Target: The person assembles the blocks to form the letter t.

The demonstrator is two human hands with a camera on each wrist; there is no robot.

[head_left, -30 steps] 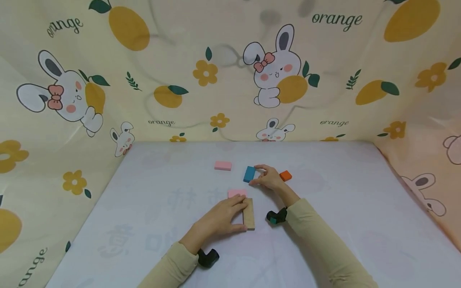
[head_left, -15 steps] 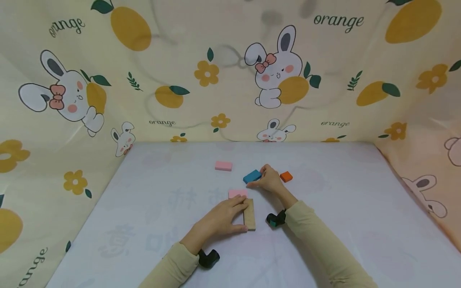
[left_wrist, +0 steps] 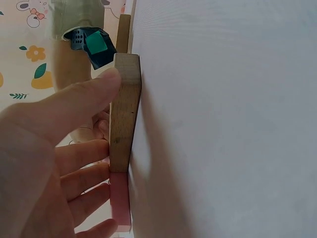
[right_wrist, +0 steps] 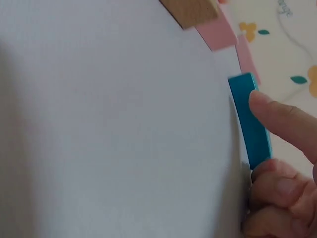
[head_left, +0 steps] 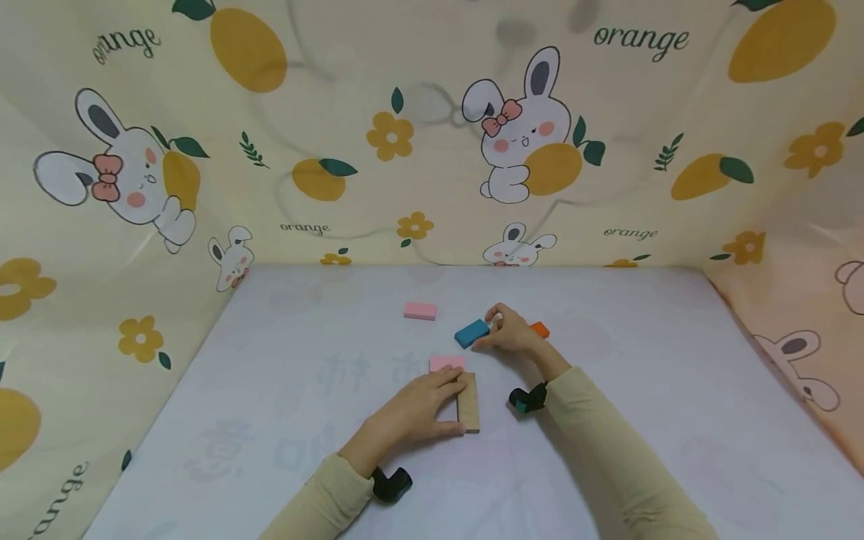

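My left hand (head_left: 415, 405) lies beside a plain wooden block (head_left: 468, 403), thumb at its near end and fingers along its side. In the left wrist view, lower fingers also touch a pink block (left_wrist: 119, 201) set end to end with the wood. Ahead and to the right, my right hand (head_left: 516, 330) holds a blue block (head_left: 472, 334), which lies at a slant on the table. The right wrist view shows the thumb against the blue block's long side and curled fingers at its end.
A second pink block (head_left: 421, 310) lies farther back on the white table (head_left: 304, 337). Partly behind my right hand is an orange block (head_left: 541, 329). A patterned cloth (head_left: 432, 150) hangs around the table's back and sides.
My right hand has turned the blue block from pointing away to lying at a slant, and has shifted slightly right, covering part of the orange block. My left hand has stayed in place.
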